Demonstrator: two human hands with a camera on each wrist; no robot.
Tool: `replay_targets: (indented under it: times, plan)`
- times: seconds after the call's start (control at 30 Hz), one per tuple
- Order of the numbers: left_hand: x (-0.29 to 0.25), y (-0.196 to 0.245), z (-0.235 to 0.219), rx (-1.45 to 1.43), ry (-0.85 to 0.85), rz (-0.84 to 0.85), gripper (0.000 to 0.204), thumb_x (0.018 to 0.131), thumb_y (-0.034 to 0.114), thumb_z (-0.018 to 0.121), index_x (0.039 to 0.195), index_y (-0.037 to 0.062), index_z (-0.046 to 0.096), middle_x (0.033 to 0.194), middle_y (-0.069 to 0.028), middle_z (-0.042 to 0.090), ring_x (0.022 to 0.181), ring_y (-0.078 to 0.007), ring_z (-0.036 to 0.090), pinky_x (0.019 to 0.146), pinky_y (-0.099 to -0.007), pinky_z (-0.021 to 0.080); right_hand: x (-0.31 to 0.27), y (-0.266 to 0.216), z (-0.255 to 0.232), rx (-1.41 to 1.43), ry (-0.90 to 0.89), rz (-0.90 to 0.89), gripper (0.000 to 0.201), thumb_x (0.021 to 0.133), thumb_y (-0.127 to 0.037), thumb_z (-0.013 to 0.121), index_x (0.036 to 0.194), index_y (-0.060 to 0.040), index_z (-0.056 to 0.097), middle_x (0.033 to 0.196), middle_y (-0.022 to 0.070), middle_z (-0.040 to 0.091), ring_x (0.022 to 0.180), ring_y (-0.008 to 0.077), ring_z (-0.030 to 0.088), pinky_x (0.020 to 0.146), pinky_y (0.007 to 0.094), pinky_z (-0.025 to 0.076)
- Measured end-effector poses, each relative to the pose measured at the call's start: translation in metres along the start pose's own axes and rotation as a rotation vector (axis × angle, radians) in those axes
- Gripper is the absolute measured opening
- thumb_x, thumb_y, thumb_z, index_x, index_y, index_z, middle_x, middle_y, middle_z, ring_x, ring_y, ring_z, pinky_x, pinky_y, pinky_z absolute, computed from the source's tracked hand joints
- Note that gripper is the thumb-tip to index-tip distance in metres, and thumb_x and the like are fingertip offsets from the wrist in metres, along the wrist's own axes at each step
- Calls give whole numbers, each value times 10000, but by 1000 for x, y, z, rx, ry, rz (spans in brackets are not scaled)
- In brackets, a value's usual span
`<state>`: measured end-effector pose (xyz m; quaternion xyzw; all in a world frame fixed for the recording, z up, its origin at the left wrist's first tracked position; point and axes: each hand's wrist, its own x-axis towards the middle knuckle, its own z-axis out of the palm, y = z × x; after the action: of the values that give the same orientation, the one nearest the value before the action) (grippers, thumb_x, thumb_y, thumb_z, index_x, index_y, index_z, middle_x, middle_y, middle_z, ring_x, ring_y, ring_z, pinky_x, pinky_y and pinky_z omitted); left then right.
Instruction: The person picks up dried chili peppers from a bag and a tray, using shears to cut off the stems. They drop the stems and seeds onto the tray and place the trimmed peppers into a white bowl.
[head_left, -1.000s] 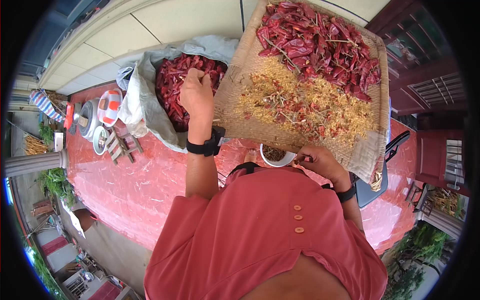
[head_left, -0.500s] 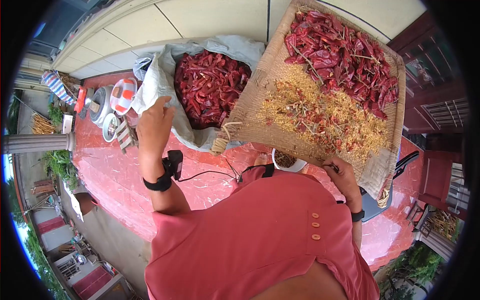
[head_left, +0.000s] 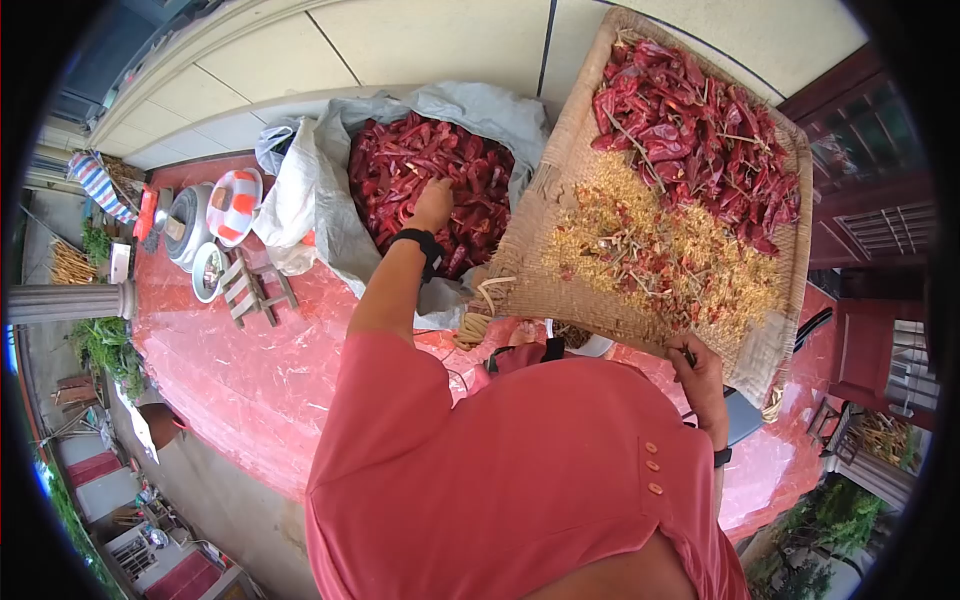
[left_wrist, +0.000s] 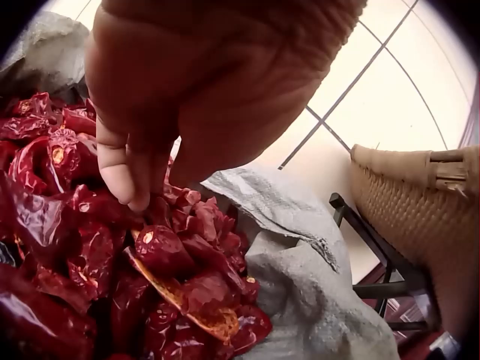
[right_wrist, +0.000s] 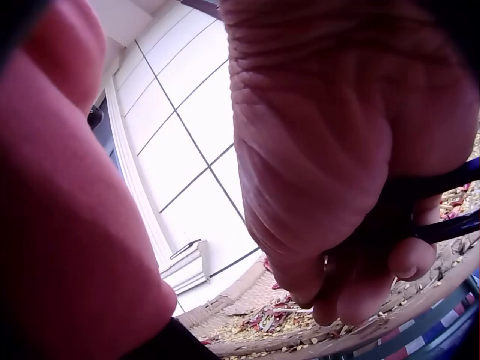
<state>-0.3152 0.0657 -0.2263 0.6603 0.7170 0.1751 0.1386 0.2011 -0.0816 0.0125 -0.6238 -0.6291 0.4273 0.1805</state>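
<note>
My left hand [head_left: 434, 203] is down in a large pale woven sack [head_left: 335, 205] filled with dried red chili peppers [head_left: 400, 150]. In the left wrist view its fingers point downward and the fingertips and thumb come together on a dried red chili pepper [left_wrist: 163, 251] at the top of the heap. My right hand [head_left: 699, 375] curls around the dark handles of scissors [right_wrist: 448, 227], close to the near edge of a woven tray [head_left: 540, 250]; the blades are hidden. On the tray lie more red chili peppers [head_left: 690, 120], yellow seeds [head_left: 610, 195] and stem bits.
Partly under the tray's near edge is a white bowl [head_left: 597, 346]. Left of the sack stand a small wooden stool [head_left: 247, 288], a pale bowl [head_left: 208, 272] and a red-and-white basin [head_left: 235, 205]. A tiled wall [head_left: 450, 45] rises behind the sack and tray.
My left hand moved from the chili peppers out left past the sack's edge, then back into the heap. My right hand stays by the tray's near edge, still gripping the scissors.
</note>
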Motion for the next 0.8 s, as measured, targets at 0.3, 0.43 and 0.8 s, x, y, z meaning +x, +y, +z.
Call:
replay_targets:
  times: [0.3,0.43,0.8]
  plan:
    - [-21,22,-7,126,-130,-150,199,836,58,537,1004,97,635,1186,-184,569,1003,-374,619,841,-469,515,-6,3,7,55,59,63,52,886,-37,616,931,-34,643,651,3,561,522,54,498,474,223,402]
    - [-56,10,-13,-67,-93,-116,216,791,12,547,975,90,630,1098,-182,612,981,-367,622,809,-472,513,-1,0,7,34,56,60,45,888,-44,616,925,-40,642,642,-6,556,520,49,492,475,220,399]
    - [-113,7,-71,-99,144,-476,242,794,129,625,1021,44,634,946,-212,672,925,-386,642,807,-467,510,23,-9,6,12,-67,-29,56,894,-52,619,944,-32,631,697,-4,583,558,50,511,497,213,420]
